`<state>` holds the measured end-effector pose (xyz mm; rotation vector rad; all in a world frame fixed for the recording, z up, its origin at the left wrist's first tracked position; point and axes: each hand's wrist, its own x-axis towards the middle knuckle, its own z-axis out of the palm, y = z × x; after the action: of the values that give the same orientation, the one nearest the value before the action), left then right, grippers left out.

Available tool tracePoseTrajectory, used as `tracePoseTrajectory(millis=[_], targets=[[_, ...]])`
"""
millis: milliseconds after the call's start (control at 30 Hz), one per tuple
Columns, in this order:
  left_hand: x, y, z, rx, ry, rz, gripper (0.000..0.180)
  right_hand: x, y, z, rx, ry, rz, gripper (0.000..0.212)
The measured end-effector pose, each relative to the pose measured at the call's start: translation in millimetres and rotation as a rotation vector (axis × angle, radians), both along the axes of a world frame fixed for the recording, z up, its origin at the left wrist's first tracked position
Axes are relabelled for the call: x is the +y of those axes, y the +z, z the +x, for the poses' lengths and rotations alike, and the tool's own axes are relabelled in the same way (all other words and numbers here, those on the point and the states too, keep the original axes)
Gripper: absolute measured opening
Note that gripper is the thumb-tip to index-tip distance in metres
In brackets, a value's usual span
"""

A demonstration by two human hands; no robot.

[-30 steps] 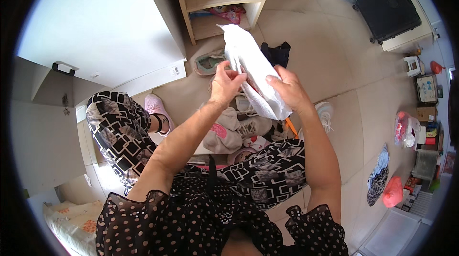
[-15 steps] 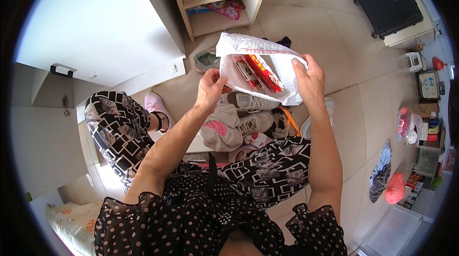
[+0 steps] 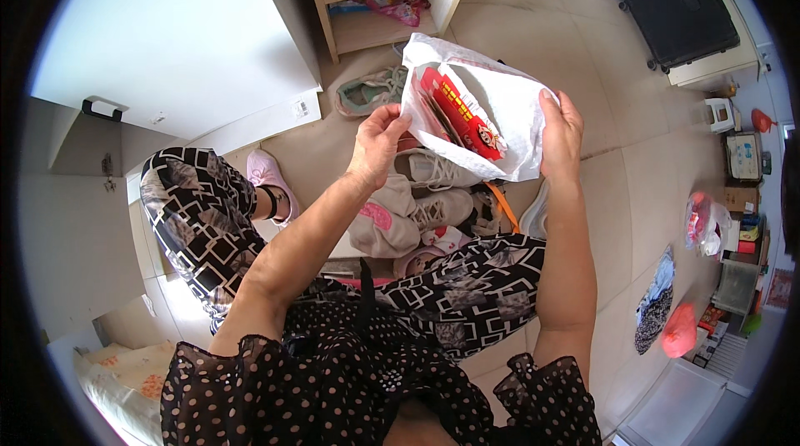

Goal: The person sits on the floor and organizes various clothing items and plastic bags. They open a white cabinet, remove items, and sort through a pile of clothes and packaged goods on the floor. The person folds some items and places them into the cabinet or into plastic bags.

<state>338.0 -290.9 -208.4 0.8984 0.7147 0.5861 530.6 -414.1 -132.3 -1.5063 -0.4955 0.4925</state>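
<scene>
Between my two hands I hold a white padded mailing bag (image 3: 521,125) with its mouth spread wide. My left hand (image 3: 377,146) pinches its left edge, thumb on top. At the right edge, my right hand (image 3: 561,137) grips the bag with thumb and fingers. Inside lie red and yellow printed packets (image 3: 468,122), tilted and stacked against the bag's left side; how many cannot be made out. Beneath the bag, on the floor, is a pile of shoes (image 3: 442,208), pale beige and white. A pale green and white sneaker (image 3: 365,94) lies beyond my left hand.
A wooden shelf unit (image 3: 387,29) stands ahead, with a white cabinet door (image 3: 192,37) to the left. A black suitcase (image 3: 683,14) is far right. Along the right wall are boxes, bags and a red plastic bag (image 3: 679,329). Patterned cloth (image 3: 658,304) lies on the floor.
Both hands have moved slightly right with the bag, which is now tilted more, its right side hanging flatter. The sneaker beyond it shows more fully.
</scene>
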Motion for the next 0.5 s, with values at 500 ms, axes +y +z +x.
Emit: tracePoseTrajectory(millis=[500], targets=[[-12, 21, -7, 0.276, 0.229, 1.318, 0.034, -4, -3, 6, -0.169, 0.121, 0.063, 0.021]])
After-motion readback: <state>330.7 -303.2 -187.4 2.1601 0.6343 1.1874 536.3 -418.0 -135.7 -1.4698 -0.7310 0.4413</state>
